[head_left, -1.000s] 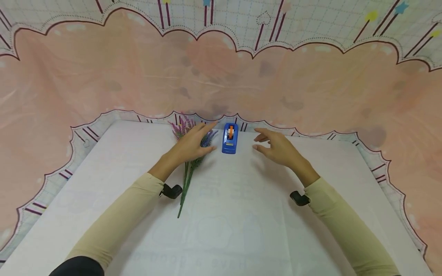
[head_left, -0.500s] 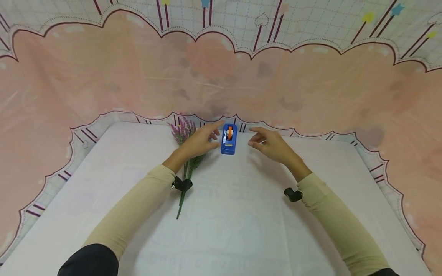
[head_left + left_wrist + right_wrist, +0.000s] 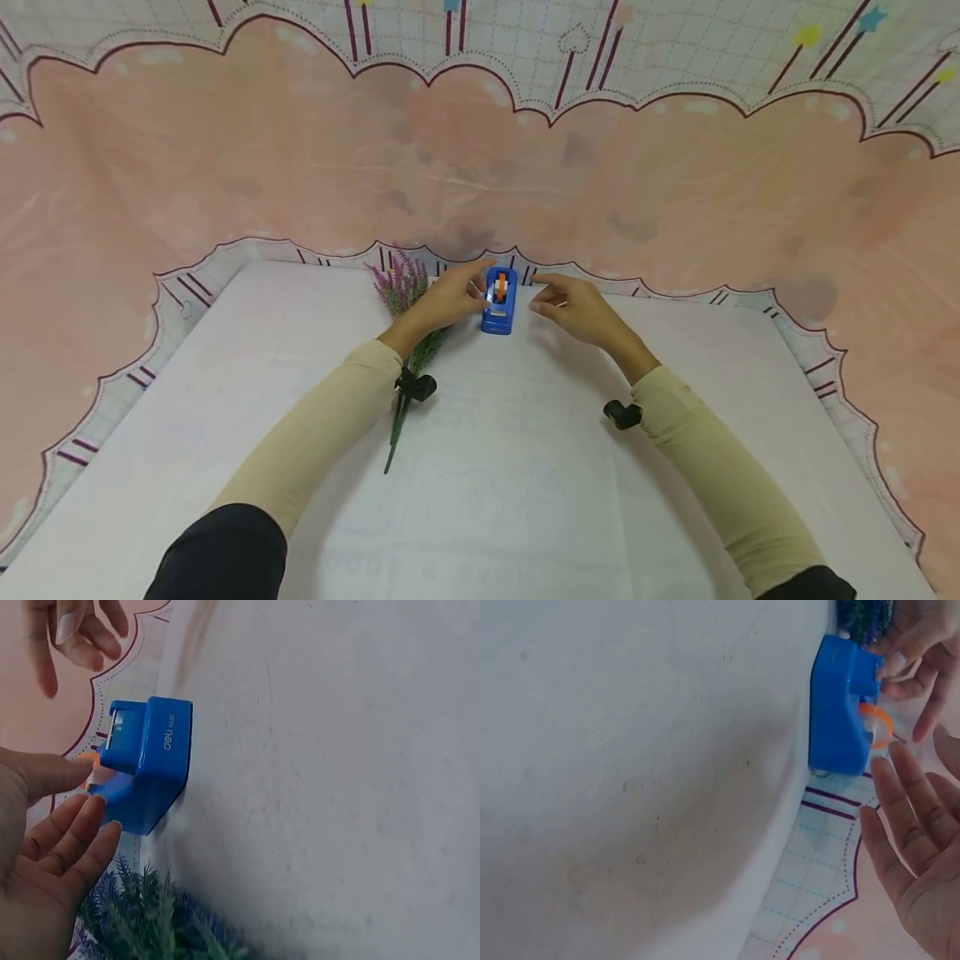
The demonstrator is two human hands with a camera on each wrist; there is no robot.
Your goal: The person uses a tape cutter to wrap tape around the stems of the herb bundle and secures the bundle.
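While a peach cloth (image 3: 480, 175) with scalloped, checked borders spreads beyond it, a white table (image 3: 510, 467) carries the things. Two beige sleeves (image 3: 322, 442) reach across it toward the far edge. Left of the table's middle lies a bunch of artificial lavender (image 3: 429, 348), blossoms at the far edge, green stems pointing to the near edge, the left wrist crossing above it. The left hand (image 3: 452, 296), thumb and fingers parted and slightly bent, grips nothing; its tips are right at the left side of a blue tape dispenser (image 3: 498, 323), and whether they touch I cannot tell. The right hand (image 3: 581, 310) also holds nothing, its fingers apart from the thumb and just beside the dispenser's right side, with a gap between. The dispenser stands between both hands, near the middle of the far edge. A black camera (image 3: 415, 385) sits at each wrist. Within the dispenser is an orange-cored tape roll (image 3: 500, 287).
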